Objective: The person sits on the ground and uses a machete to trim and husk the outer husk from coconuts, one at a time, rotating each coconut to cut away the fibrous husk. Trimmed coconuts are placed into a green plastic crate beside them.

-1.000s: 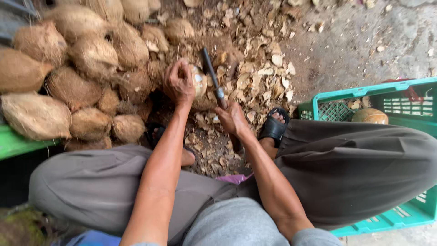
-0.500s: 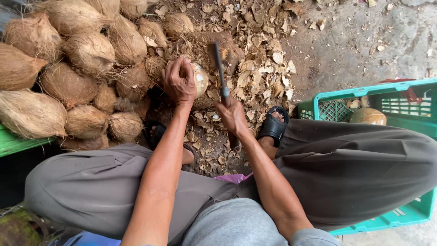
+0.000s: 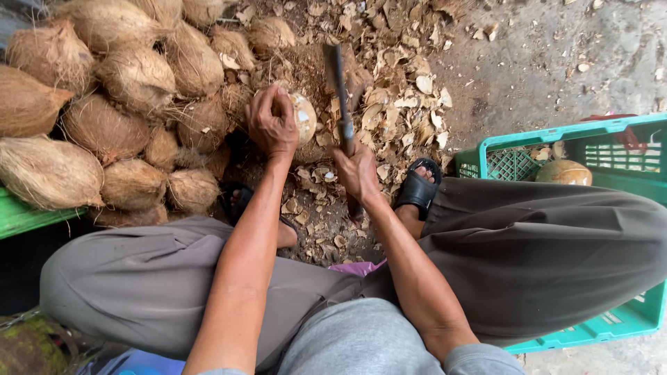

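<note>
My left hand [image 3: 272, 125] grips a partly peeled coconut [image 3: 301, 117] from above, holding it on a worn chopping block [image 3: 306, 66] among husk chips. My right hand [image 3: 357, 172] is closed around the handle of a long dark cleaver [image 3: 338, 90], whose blade is raised upright just right of the coconut, a little apart from it. I sit with knees spread wide in grey trousers, and black sandals show on both feet.
A heap of several brown fibrous coconuts [image 3: 111, 104] lies at the left, partly on a green edge [image 3: 28, 215]. A green plastic crate [image 3: 611, 146] at the right holds one peeled coconut [image 3: 564, 172]. Husk chips [image 3: 403, 104] litter the concrete ground.
The cleaver's blade has swung from a tilt to the left to nearly upright, and my right hand has shifted slightly right. My left hand stays on the coconut.
</note>
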Action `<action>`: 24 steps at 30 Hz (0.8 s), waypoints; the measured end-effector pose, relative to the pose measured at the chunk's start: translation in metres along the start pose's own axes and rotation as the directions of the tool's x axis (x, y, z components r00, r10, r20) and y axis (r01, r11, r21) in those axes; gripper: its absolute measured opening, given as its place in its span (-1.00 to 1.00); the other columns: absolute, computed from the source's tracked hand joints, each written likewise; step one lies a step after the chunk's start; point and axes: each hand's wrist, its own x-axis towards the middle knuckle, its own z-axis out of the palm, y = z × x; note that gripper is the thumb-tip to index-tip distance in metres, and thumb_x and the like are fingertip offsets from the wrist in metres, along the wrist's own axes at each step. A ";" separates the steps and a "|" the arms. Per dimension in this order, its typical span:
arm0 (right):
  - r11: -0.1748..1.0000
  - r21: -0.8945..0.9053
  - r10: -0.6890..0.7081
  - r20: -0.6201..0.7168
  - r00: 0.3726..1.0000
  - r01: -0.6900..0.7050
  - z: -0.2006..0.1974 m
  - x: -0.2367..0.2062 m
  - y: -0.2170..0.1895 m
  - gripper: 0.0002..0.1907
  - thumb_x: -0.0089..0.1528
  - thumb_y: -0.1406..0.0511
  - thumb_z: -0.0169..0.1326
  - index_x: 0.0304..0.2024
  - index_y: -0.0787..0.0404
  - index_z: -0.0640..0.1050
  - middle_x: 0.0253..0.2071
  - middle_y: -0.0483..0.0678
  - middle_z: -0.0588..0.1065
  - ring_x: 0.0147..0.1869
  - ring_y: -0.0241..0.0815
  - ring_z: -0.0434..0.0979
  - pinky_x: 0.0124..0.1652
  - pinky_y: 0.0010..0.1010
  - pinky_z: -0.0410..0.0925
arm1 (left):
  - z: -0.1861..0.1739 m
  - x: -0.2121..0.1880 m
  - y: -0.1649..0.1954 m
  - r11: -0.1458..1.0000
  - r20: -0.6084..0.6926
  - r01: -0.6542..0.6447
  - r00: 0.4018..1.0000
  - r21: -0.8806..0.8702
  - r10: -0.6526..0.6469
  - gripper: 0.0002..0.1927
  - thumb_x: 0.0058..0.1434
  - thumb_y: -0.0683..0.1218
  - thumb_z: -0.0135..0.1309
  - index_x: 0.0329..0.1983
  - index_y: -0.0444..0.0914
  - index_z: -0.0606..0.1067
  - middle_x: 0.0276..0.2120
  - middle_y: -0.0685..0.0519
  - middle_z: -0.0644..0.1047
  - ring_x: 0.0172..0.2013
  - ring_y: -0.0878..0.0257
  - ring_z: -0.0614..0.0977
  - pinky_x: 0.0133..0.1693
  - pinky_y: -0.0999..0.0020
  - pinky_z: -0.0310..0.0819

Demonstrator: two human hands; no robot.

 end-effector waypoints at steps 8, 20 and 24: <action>0.966 -0.042 0.257 0.168 0.952 -0.253 0.015 -0.004 -0.001 -0.65 0.35 0.14 0.07 -0.47 0.10 0.35 -0.64 -0.17 0.31 -0.72 -0.36 0.18 -0.73 -0.44 0.19 | -0.002 0.005 -0.013 0.960 0.016 0.183 0.983 -0.213 -0.184 -0.58 0.34 0.25 -0.12 -0.33 -0.09 0.57 -0.26 0.09 0.64 -0.24 0.20 0.65 -0.20 0.15 0.58; 0.985 -0.173 0.037 0.248 0.968 0.007 0.012 -0.006 0.001 -0.60 0.34 0.17 0.08 -0.53 0.07 0.26 -0.66 -0.18 0.31 -0.66 -0.32 0.23 -0.65 -0.36 0.24 | -0.034 0.006 -0.025 0.680 0.177 0.539 0.830 -0.498 -0.529 -0.21 -0.03 0.44 0.23 0.11 -0.14 0.53 0.08 -0.07 0.52 0.10 0.01 0.58 0.01 -0.04 0.54; 0.965 -0.262 0.040 0.186 0.982 0.010 0.000 -0.006 0.001 -0.65 0.33 0.16 0.03 -0.51 0.04 0.25 -0.65 -0.21 0.29 -0.67 -0.36 0.26 -0.66 -0.38 0.26 | -0.017 0.005 -0.012 0.776 0.176 0.541 0.840 -0.324 -0.513 -0.37 0.03 0.41 0.07 -0.06 -0.10 0.51 -0.11 -0.06 0.59 -0.08 0.06 0.64 -0.10 -0.08 0.57</action>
